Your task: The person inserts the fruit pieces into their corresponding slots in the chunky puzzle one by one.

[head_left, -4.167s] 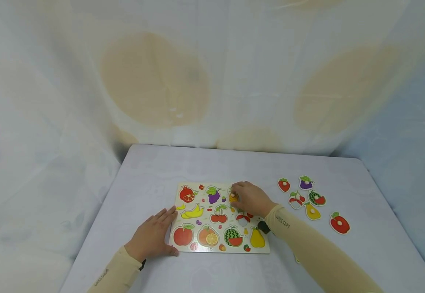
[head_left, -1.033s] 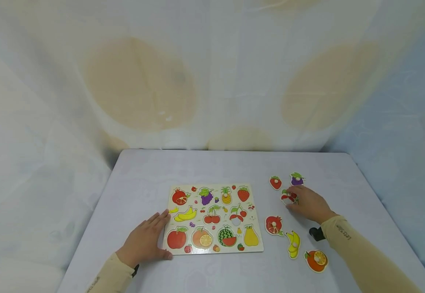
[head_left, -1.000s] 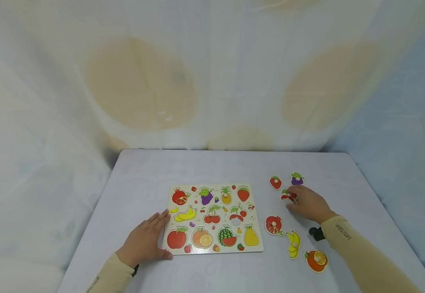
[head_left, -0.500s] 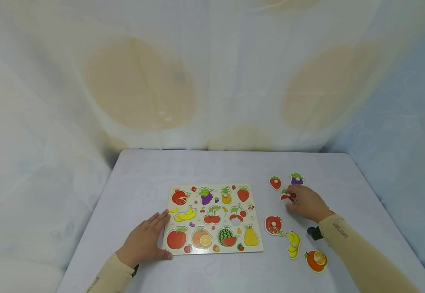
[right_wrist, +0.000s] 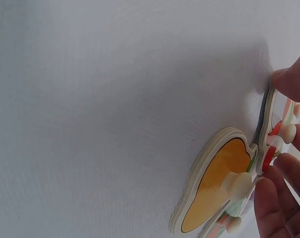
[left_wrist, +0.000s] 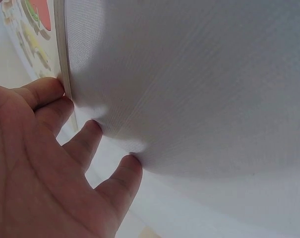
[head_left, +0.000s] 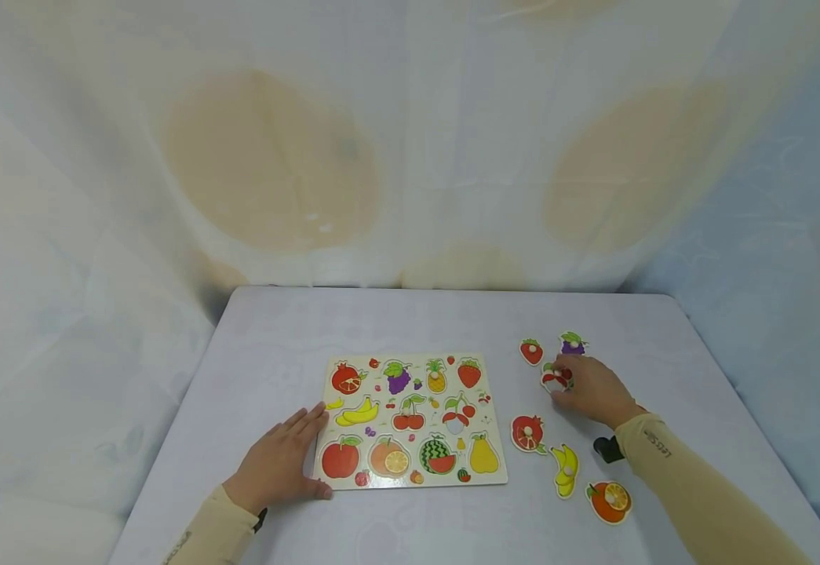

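Note:
My right hand (head_left: 596, 391) holds a cherry puzzle piece (head_left: 556, 378) over the right side of the table, thumb at one edge and fingers at the other. In the right wrist view, a fingertip touches the knob of this cherry piece (right_wrist: 269, 157). Close below it lies a pear piece (right_wrist: 209, 193) with a round knob, partly covering a watermelon piece (right_wrist: 216, 230). My left hand (head_left: 278, 459) lies with spread fingers against the left edge of the fruit puzzle board (head_left: 413, 471). In the left wrist view its fingertips touch the board's edge and the cloth.
Loose pieces lie right of the board: strawberry (head_left: 531, 351), grapes (head_left: 573, 344), pomegranate (head_left: 528, 434), bananas (head_left: 566, 471) and orange (head_left: 609, 502). A pineapple piece (head_left: 435, 377) sits in the board's top row. White cloth covers the table (head_left: 381, 318); a curtain (head_left: 452, 157) hangs behind.
My right hand has left the pineapple piece on the board and moved right to the cherry piece. Over the last second, that piece has shifted only slightly. My left hand stays at the board.

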### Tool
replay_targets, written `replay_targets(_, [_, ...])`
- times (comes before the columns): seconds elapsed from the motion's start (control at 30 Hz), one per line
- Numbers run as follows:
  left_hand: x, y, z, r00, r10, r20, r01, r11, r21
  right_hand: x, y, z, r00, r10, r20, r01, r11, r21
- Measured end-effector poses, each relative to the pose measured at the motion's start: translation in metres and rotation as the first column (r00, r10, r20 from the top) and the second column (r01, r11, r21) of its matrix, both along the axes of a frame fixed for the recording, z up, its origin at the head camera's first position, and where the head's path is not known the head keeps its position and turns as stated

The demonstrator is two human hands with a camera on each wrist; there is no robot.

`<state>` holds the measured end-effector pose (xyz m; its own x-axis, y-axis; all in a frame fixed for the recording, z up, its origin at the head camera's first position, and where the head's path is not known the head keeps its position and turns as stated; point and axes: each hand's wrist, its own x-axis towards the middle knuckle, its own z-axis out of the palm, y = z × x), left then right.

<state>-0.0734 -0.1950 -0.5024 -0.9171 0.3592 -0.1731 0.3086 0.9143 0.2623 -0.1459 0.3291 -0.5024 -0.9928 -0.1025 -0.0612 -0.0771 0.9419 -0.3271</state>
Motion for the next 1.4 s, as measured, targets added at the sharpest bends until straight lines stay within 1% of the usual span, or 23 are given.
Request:
replay_targets(0.17, [0.0, -0.001, -0.001, 1.0, 0.0, -0.001, 0.0, 1.0, -0.007, -0.001, 0.0, 0.001, 1.0, 0.001, 0.005, -0.001, 1.0, -0.014])
replay_targets(0.43, [0.0, 0.0, 0.001, 1.0, 0.0, 0.001, 0.0, 1.0, -0.003, -0.001, -0.005, 0.004, 0.999, -0.006, 0.033, 0.007, 0.999, -0.034])
replay_targets(0.77, [0.001, 0.001, 0.003, 1.0, -0.003, 0.002, 0.003, 1.0, 0.004, 0.0, -0.005, 0.002, 1.0, 0.013, -0.016, -0.013, 0.999, -0.029])
replay_targets(1.0, [0.0, 0.001, 0.001, 1.0, -0.009, -0.012, 0.009, 1.0, -0.004, 0.0, -0.007, 0.004, 1.0, 0.007, 0.016, -0.006, 0.999, -0.031])
replay_targets(1.4, [0.0, 0.0, 0.002, 1.0, -0.016, -0.021, 0.016, 1.0, -0.001, -0.001, -0.013, 0.011, 0.999, 0.005, 0.034, -0.005, 1.0, -0.023])
